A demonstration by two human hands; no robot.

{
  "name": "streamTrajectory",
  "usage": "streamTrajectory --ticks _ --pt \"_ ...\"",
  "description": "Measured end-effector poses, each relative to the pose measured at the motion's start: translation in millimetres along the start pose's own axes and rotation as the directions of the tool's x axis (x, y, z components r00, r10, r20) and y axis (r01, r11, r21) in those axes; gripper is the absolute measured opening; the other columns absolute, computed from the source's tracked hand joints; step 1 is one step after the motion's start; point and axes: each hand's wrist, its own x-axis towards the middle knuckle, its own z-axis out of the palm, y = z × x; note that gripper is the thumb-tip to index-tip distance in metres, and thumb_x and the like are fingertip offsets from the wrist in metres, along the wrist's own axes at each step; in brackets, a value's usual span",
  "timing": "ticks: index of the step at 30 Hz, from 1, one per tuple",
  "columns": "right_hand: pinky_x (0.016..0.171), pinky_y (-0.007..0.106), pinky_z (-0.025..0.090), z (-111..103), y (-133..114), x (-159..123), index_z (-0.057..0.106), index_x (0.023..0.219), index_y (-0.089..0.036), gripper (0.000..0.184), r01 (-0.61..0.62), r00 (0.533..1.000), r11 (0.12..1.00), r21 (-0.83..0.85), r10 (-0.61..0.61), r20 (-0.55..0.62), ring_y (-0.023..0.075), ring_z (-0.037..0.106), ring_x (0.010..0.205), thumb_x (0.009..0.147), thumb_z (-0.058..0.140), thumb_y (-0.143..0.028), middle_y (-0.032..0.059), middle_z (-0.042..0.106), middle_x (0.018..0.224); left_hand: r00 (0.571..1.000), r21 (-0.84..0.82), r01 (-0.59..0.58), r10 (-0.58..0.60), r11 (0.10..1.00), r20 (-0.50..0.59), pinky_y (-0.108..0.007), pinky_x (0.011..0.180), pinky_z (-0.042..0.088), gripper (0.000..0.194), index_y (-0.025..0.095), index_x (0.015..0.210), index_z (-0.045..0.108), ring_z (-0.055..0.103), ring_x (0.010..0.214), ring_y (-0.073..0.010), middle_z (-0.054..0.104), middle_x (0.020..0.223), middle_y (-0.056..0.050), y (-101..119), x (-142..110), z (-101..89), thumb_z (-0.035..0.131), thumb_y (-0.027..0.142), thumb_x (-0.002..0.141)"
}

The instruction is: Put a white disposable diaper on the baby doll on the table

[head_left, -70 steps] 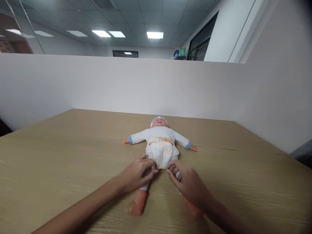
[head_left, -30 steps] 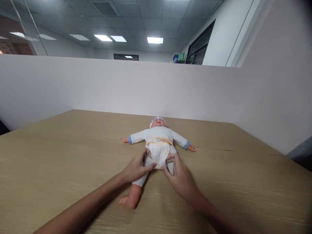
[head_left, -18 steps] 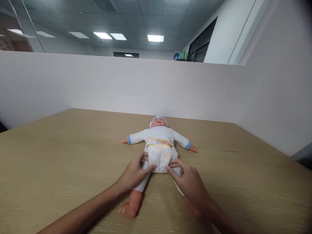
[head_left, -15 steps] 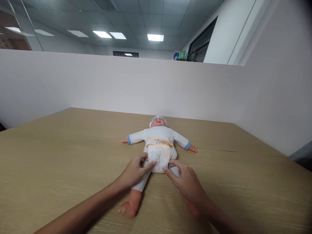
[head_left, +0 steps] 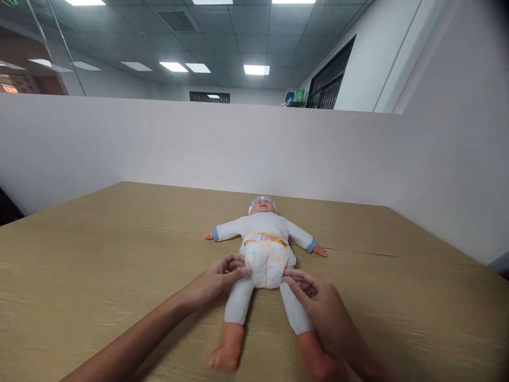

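Observation:
A baby doll [head_left: 264,222] in a white outfit with blue cuffs lies on its back, arms spread and legs toward me. Round its hips is a white diaper [head_left: 266,262] with an orange printed waistband. My left hand [head_left: 220,276] is closed at the diaper's left leg edge, thumb and fingertips pinching there above the doll's thigh. On the other side, my right hand [head_left: 314,297] pinches the right leg edge between thumb and forefinger, its other fingers curled. The doll's bare feet stick out below the white trouser legs.
The doll lies on a wide wood-coloured table [head_left: 119,265] with thin seams across it. A white partition [head_left: 254,143] rises behind the table and along its right side. A dark object [head_left: 10,207] shows at the far left edge.
Both hands have moved outward from the diaper's front to its leg edges, so more of the doll's legs shows. The view has tilted up slightly.

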Motion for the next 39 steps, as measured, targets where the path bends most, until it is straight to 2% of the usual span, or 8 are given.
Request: streamTrajectory --ticks 5,9,12,20,25,30,35,39 --pt "0.1 0.044 0.059 -36.8 22.4 21.6 0.076 0.122 -0.026 0.045 0.147 0.967 0.969 -0.196 -0.183 -0.18 0.0304 0.076 0.109 0.099 0.061 -0.061 0.0099 0.08 0.122 0.974 0.417 -0.12 0.189 0.901 -0.129 -0.046 0.108 0.05 0.048 0.024 0.136 0.061 0.066 0.124 -0.0288 0.072 0.137 -0.012 3.6 3.0 -33.1 0.065 0.057 0.102" --pt "0.112 0.051 0.049 -56.2 50.3 91.4 0.064 0.141 -0.018 0.055 0.315 0.875 0.731 -0.606 -0.47 -0.113 0.0362 0.065 0.126 0.1 0.058 -0.053 0.017 0.071 0.137 0.883 0.849 -0.128 0.448 0.513 -0.138 -0.053 0.114 0.044 0.043 0.019 0.135 0.06 0.056 0.131 -0.0349 0.066 0.141 -0.015 1.3 49.8 -59.4 0.064 0.045 0.1" --pt "0.116 0.052 0.042 -51.9 58.5 141.6 0.056 0.149 -0.008 0.063 0.287 0.899 0.602 -0.746 -0.438 -0.008 0.0407 0.056 0.136 0.1 0.06 -0.048 0.0244 0.064 0.147 0.901 0.954 -0.033 0.422 0.297 -0.1 -0.057 0.116 0.04 0.052 0.014 0.141 0.057 0.053 0.134 -0.0402 0.066 0.142 -0.019 -2.7 94.2 -69.0 0.066 0.045 0.1" --pt "0.082 0.033 0.043 -30.6 34.7 162.9 0.07 0.107 -0.016 0.024 0.197 0.947 0.679 -0.708 -0.318 -0.041 0.0289 0.068 0.104 0.103 0.056 -0.035 0.0152 0.075 0.11 0.916 0.944 0.085 0.348 0.32 -0.201 -0.044 0.096 0.048 0.039 0.012 0.126 0.062 0.067 0.116 -0.0385 0.074 0.125 -0.022 4.0 117.5 -61.5 0.065 0.04 0.099" --pt "0.076 0.031 0.043 -46.1 -2.5 117.4 0.071 0.113 -0.019 0.026 0.155 0.948 0.797 -0.584 -0.287 -0.14 0.0276 0.071 0.1 0.101 0.056 -0.037 0.0121 0.078 0.114 0.891 0.884 0.131 0.337 0.448 -0.303 -0.037 0.074 0.047 0.037 0.018 0.119 0.056 0.073 0.097 -0.0336 0.076 0.118 -0.016 40.0 59.9 -22.2 0.062 0.049 0.1" --pt "0.078 0.032 0.054 -86.9 -38.6 34.6 0.07 0.123 -0.024 0.037 0.176 0.966 0.891 -0.418 -0.238 -0.1 0.0269 0.075 0.096 0.092 0.056 -0.037 0.008 0.081 0.115 0.86 0.742 0.098 0.319 0.663 -0.399 -0.039 0.074 0.048 0.036 0.025 0.111 0.049 0.073 0.095 -0.0347 0.074 0.11 -0.011 59.4 -62.1 56.8 0.064 0.053 0.094" --pt "0.096 0.039 0.059 -117.5 -49.1 -92.1 0.074 0.126 -0.025 0.044 0.252 0.967 0.94 -0.229 -0.237 0.088 0.0316 0.073 0.113 0.087 0.064 -0.044 0.0101 0.077 0.132 0.959 0.644 -0.009 0.189 0.765 -0.211 -0.052 0.085 0.057 0.068 0.034 0.143 0.049 0.072 0.109 -0.0415 0.074 0.117 -0.011 -4.5 -200.7 113.3 0.071 0.061 0.085" --pt "0.1 0.041 0.059 -100.7 -30.6 -187.4 0.076 0.123 -0.027 0.045 0.267 0.951 0.934 -0.236 -0.217 0.218 0.0328 0.072 0.116 0.081 0.066 -0.035 0.0103 0.076 0.128 0.976 0.639 0.015 0.128 0.769 -0.177 -0.061 0.083 0.058 0.081 0.044 0.139 0.065 0.07 0.108 -0.0489 0.073 0.097 -0.01 -52.2 -240.6 123.0 0.082 0.069 0.064"
